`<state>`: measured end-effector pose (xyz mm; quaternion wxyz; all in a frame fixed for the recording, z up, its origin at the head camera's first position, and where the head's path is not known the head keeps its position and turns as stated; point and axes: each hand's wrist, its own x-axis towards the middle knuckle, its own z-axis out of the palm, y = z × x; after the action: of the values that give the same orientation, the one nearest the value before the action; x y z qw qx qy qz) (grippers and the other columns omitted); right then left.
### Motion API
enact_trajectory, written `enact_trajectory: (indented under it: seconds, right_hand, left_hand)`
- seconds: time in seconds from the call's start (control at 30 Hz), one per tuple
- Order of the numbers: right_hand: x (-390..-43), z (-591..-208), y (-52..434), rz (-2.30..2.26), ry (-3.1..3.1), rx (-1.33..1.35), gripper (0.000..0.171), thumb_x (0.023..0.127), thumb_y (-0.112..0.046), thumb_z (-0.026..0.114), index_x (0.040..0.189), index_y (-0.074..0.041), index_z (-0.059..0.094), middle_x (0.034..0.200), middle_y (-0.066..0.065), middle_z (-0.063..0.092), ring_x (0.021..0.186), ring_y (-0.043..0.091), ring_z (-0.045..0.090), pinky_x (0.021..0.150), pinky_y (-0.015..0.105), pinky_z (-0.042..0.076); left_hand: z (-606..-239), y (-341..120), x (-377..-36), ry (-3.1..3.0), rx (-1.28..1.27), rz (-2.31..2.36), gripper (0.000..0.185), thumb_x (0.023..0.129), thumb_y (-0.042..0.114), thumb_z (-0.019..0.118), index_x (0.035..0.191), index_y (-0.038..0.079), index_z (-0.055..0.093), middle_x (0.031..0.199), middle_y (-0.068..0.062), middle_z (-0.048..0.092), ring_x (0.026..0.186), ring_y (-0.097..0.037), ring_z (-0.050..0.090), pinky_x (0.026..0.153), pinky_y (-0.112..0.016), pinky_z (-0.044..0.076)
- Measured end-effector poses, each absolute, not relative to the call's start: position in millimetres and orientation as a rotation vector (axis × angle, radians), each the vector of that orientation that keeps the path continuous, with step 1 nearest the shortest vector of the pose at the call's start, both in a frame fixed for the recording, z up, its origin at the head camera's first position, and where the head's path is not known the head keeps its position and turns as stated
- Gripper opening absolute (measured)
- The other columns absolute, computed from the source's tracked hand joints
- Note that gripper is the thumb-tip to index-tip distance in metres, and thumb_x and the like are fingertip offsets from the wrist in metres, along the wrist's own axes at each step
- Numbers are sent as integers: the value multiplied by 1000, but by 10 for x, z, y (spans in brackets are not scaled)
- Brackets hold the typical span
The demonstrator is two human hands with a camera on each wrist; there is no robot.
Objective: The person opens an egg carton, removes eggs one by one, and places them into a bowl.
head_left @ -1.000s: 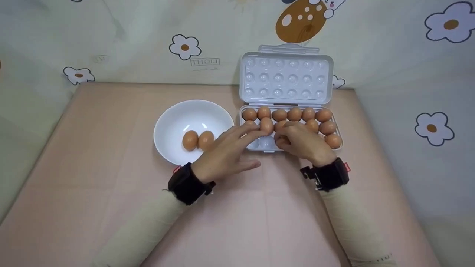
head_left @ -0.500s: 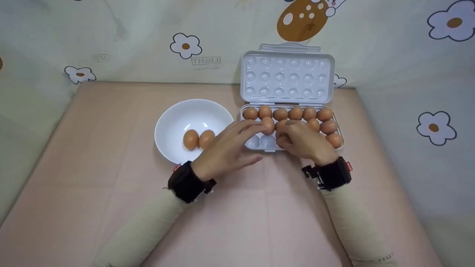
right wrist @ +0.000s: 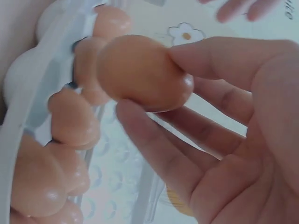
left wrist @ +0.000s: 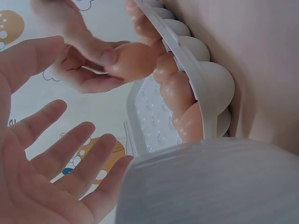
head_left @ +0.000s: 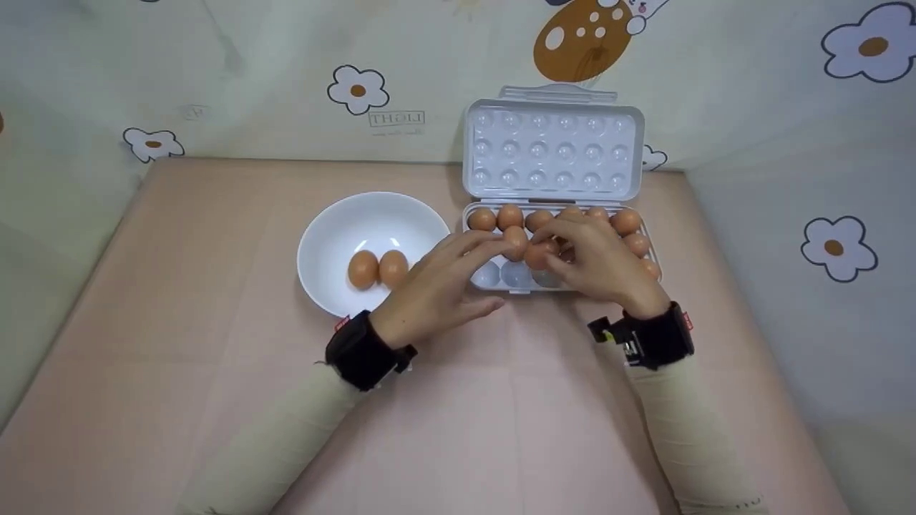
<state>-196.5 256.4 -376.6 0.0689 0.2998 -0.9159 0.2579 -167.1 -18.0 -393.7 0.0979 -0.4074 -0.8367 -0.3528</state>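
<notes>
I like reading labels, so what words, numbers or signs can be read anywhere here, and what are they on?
"THƏLI": mirrored print, probably "LIGHT", on the backdrop cloth, with a smaller line under it too small to read.
Faint mark on the cloth further left: too blurred to read.
Red tags on the wristbands: too small to read.
Egg box, bowl, eggs: no text.

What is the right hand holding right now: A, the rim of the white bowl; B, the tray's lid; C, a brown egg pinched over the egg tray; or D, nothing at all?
C: the right hand pinches a brown egg between thumb and fingertips just above the egg tray, while the white bowl sits apart to the left.
</notes>
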Motion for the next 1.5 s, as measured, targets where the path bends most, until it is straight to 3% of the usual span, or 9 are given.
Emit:
enact_trajectory:
  seconds: [0.17, 0.3, 0.5, 0.73, 1.07, 1.3, 1.5]
  right_hand:
    - [-1932, -3690, 2523, 965, -2658, 938, 23, 93, -1, 77, 116, -7, 78, 105, 4, 75, 94, 16, 68, 82, 34, 63]
    - [-1887, -3649, 2475, 1098, -2612, 954, 20, 97, -9, 77, 117, -8, 78, 110, 0, 76, 96, 14, 70, 83, 31, 63]
    - [-1832, -3628, 2391, 1314, -2544, 964, 23, 99, -15, 76, 122, -14, 77, 118, -3, 76, 103, 15, 73, 86, 29, 62]
    - [-1789, -3630, 2307, 1585, -2441, 990, 26, 98, -7, 76, 124, -4, 72, 121, 5, 73, 107, 23, 74, 89, 35, 62]
    - [-1788, -3672, 2271, 1530, -2437, 1043, 27, 98, -10, 77, 125, -5, 72, 123, 2, 73, 109, 20, 73, 88, 35, 63]
    - [-1808, -3678, 2303, 1478, -2421, 1057, 28, 98, -10, 77, 125, -7, 72, 125, 1, 73, 113, 19, 70, 89, 34, 62]
    - [-1833, -3648, 2360, 1289, -2450, 1033, 28, 98, -9, 76, 126, -8, 73, 132, 1, 72, 120, 17, 68, 96, 32, 60]
  left_hand:
    - [-3926, -181, -1688, -2496, -1191, -1049, 70, 91, 22, 86, 153, 18, 55, 147, -7, 57, 136, -24, 53, 112, -38, 47]
    - [-3893, -143, -1710, -2499, -1180, -1064, 68, 91, 19, 85, 153, 17, 55, 144, -6, 57, 126, -21, 56, 104, -35, 51]
    - [-3830, -73, -1746, -2461, -1127, -1112, 62, 88, 14, 88, 142, 10, 58, 138, -6, 59, 120, -21, 58, 102, -31, 52]
    - [-3785, -41, -1769, -2399, -1051, -1215, 50, 89, 14, 87, 131, 6, 61, 133, -7, 63, 117, -17, 64, 96, -26, 55]
    - [-3773, -50, -1773, -2380, -1035, -1211, 41, 90, 12, 85, 125, 5, 64, 123, -7, 66, 108, -14, 65, 89, -17, 55]
    - [-3709, -145, -1785, -2411, -1049, -1158, 39, 89, 10, 85, 123, 8, 66, 118, -5, 65, 105, -15, 62, 91, -24, 55]
    - [-3606, -289, -1810, -2482, -1021, -1119, 46, 89, 10, 86, 130, 7, 66, 121, -6, 65, 107, -17, 63, 92, -26, 56]
